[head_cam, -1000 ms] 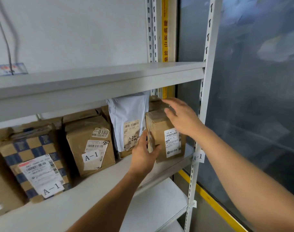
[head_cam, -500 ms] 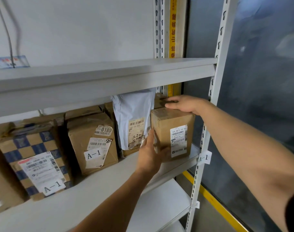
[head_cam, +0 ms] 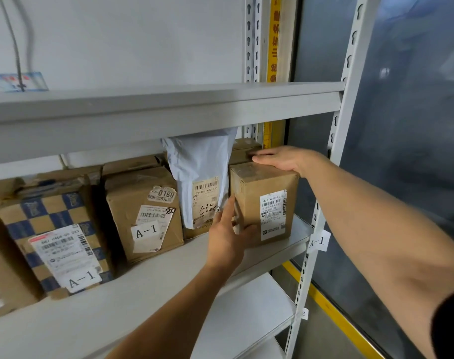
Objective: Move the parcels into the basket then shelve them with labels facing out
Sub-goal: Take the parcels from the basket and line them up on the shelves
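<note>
A small brown box (head_cam: 266, 200) stands at the right end of the middle shelf (head_cam: 148, 275), its white label facing out. My left hand (head_cam: 227, 237) grips its lower left corner, thumb on the front face and fingers along the left side. My right hand (head_cam: 281, 158) lies flat on the box's top, fingers straight and pointing left. Beside the box leans a grey mailer bag (head_cam: 202, 177) with its label showing. Further left stand a brown carton (head_cam: 143, 211) marked A-1 and a blue-checked carton (head_cam: 55, 242), also marked A-1.
The upper shelf (head_cam: 169, 110) hangs low over the parcels. A slotted upright post (head_cam: 324, 203) with an A-1 tag stands just right of the box, a glass wall behind it. Another box (head_cam: 244, 150) sits behind. A lower shelf (head_cam: 246, 312) shows below.
My right hand has slid from the box's right front up onto its top and now lies flat. The box stands squarer on the shelf. My left hand keeps its hold.
</note>
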